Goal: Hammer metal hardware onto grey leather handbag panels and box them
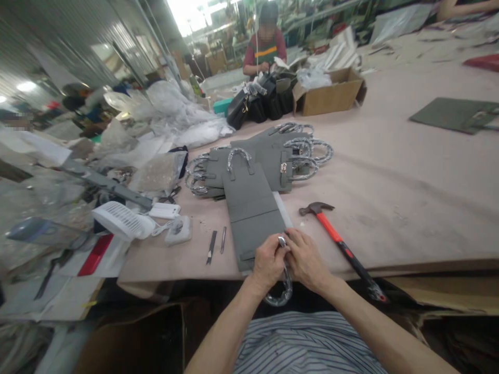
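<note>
A grey bag panel (249,208) lies lengthwise toward me, with a plastic-wrapped handle (238,153) at its far end. Over its near right corner my left hand (268,262) is closed, thumb and fingers pinching a small shiny metal fitting (281,241). Fingers bent, my right hand (307,259) meets it from the other side at the same fitting. Another plastic-wrapped handle (286,291) loops down below both hands, past the table edge. My fingers partly hide the fitting and the panel's corner.
A claw hammer (339,241) lies to the right, its grip over the table edge. Left of the panel are a metal rod (223,240) and a dark flat strip (211,246). Beyond lie stacked grey bag pieces (268,171), black bags (259,104), a carton (331,96) and a co-worker (268,47).
</note>
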`<state>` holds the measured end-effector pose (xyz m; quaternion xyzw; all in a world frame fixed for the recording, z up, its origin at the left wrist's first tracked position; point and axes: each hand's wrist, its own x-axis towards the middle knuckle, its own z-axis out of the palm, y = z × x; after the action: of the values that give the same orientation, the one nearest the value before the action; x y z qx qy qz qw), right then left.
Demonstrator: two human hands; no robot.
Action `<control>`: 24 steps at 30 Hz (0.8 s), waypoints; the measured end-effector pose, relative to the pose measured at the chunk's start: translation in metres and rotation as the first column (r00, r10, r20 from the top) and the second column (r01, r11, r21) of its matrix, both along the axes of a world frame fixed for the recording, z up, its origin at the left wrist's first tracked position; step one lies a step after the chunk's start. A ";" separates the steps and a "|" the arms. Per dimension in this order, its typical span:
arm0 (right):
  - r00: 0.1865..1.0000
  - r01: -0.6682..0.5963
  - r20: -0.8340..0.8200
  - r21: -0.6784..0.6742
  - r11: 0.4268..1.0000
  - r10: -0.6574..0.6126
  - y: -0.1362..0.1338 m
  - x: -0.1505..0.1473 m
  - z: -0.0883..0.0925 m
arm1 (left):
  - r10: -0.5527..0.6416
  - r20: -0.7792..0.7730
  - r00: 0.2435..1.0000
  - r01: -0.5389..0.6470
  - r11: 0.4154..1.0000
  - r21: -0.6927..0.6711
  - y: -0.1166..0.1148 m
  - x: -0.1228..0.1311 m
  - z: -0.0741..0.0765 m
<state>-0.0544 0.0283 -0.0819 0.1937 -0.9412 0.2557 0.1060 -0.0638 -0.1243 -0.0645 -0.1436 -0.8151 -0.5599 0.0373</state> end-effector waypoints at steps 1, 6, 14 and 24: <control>1.000 0.006 0.010 0.016 1.000 -0.006 -0.003 0.002 -0.002 | 0.057 0.070 0.996 -0.063 0.995 0.079 0.000 -0.004 0.001; 0.998 0.024 0.049 0.034 0.999 -0.025 -0.001 0.005 -0.001 | 0.343 0.411 0.845 -0.507 0.759 0.409 -0.034 -0.040 0.018; 0.998 0.011 0.058 -0.033 0.999 -0.009 0.001 0.003 -0.003 | 0.620 0.014 0.784 -0.319 0.423 -0.848 -0.176 -0.050 0.038; 0.985 -0.149 0.096 0.060 0.987 0.143 0.004 -0.019 0.026 | 0.250 -0.179 0.951 -0.295 0.576 -0.762 -0.160 -0.006 0.024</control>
<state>-0.0731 0.0321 -0.0556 0.2539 -0.9363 0.2396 0.0372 -0.0696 -0.2844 -0.0405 -0.0328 -0.9874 -0.1338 0.0778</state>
